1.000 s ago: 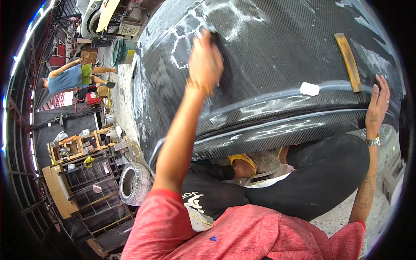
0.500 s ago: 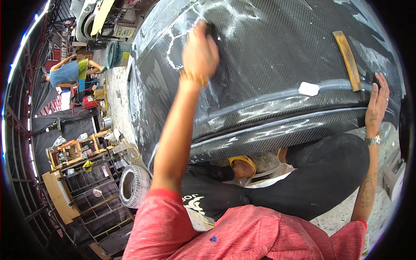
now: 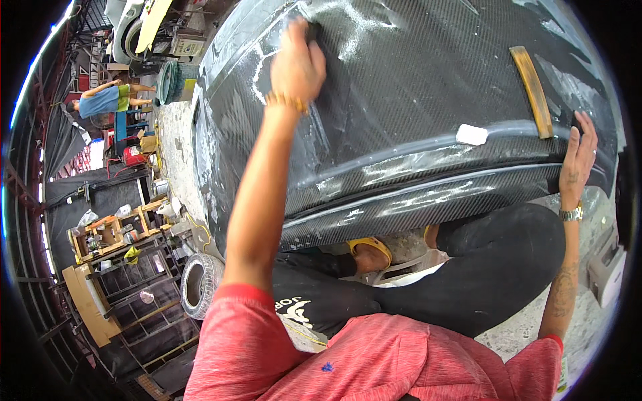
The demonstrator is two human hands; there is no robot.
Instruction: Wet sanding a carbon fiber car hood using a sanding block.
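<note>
My left hand [image 3: 297, 63] is stretched far out over a large dark carbon-weave car panel [image 3: 414, 100], fingers closed on a small dark pad that presses on the wet, white-streaked surface. My right hand [image 3: 578, 157] rests flat with fingers spread on the panel's right edge; it holds nothing. A wristwatch sits on that wrist. A yellow-brown sanding block [image 3: 531, 90] and a small white piece [image 3: 471, 134] lie on the panel between my hands.
My legs in black trousers [image 3: 495, 267] are folded under the panel's edge. A tyre [image 3: 199, 284] lies at lower left next to wooden shelving [image 3: 107, 234] with clutter. A person in a blue top [image 3: 100, 100] bends over at far left.
My left hand has slid farther away across the panel with the pad. The right hand has stayed on the panel's edge.
</note>
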